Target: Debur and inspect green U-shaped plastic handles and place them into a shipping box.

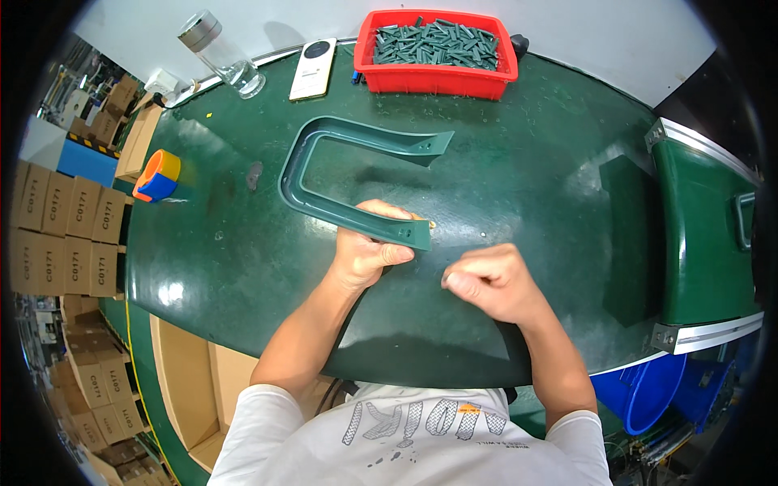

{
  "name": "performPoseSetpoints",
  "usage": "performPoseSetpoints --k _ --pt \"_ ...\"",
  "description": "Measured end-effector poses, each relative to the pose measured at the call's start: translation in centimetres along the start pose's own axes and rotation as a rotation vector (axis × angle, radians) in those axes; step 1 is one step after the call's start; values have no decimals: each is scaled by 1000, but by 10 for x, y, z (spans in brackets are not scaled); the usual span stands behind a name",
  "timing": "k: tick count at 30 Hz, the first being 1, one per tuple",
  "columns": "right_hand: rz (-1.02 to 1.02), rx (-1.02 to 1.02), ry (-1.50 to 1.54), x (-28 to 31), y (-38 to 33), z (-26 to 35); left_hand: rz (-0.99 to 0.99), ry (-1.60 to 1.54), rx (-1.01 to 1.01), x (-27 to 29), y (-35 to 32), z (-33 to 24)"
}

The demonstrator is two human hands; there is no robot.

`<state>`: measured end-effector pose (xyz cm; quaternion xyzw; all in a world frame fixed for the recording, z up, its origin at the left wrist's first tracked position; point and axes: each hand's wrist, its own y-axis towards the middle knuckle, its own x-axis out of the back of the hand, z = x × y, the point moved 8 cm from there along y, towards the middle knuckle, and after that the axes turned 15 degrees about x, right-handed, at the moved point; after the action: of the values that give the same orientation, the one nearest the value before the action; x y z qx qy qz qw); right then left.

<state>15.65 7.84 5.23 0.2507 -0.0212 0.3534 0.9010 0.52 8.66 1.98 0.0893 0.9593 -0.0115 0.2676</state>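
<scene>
- Green U-shaped channel piece (292, 172) was held above the near middle of the table (551, 219), its bend toward the left and its two free ends toward the right; the dark patch below suggested that it was off the surface.
- Left hand (361, 253) was closed around the nearer arm of the piece, thumb on the near side, fingers passing behind – probably gripped close to the free end to steady that end, with the bend reaching out beyond the hand.
- Small dark holes showed near both free ends, and the grip left the nearer ones uncovered, perhaps so that they could be seen.
- Right hand (492, 283) was just beside that end, not touching it, fingers curled in and thumb folded over; whether something small was pinched inside, I cannot tell.
- Red bin (438, 82) stood at the far edge, heaped with small green strips (438, 44) – likely put there to be within reach without crowding the hands.
- Phone (313, 71) and clear bottle (235, 69) were near the wall, seemingly out of the way.
- Tape rolls (159, 176) sat at the left edge, well apart from both hands.
</scene>
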Motion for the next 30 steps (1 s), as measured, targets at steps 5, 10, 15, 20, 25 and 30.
performPoseSetpoints --k 5,10,15,20,25,30 --pt "-176 71 -183 26 1 3 -15 35 23 0 0 2" --pt "-293 133 -378 31 1 10 -26 40 13 2 0 1" --pt "-326 297 -546 33 0 20 -9 65 10 2 1 1" --pt "-563 205 -666 55 -11 17 86 103 -1 -7 -2 8" --pt "-642 177 -741 67 -15 10 153 104 11 -21 -5 12" --pt "-639 166 -723 66 -15 7 182 101 16 -24 -6 12"
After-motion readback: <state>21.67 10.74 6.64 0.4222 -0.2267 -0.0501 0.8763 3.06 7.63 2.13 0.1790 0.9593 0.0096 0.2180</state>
